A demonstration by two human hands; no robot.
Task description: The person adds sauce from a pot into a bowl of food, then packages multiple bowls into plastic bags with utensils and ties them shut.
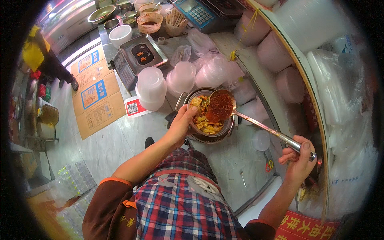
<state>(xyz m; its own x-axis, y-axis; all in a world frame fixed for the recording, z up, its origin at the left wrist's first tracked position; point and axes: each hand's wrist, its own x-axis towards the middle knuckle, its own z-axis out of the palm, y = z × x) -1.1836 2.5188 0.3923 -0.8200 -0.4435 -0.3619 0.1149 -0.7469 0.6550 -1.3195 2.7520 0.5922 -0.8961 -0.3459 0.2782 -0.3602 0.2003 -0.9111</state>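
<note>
My left hand grips the rim of a clear plastic bowl, thumb over the edge. Yellowish pieces of food lie inside it. Beneath the bowl is a metal pot with loop handles; whether the two touch is hidden. My right hand holds the far end of the handle of a long metal ladle. The ladle's head, full of dark red chili oil with seeds, is tilted over the bowl and covers part of the food.
Stacks of plastic tubs and a scale stand beyond the pot. Farther back are sauce bowls and a tub of wooden skewers. Scissors lie at right below a shelf edge. Another person stands far left by flattened cardboard.
</note>
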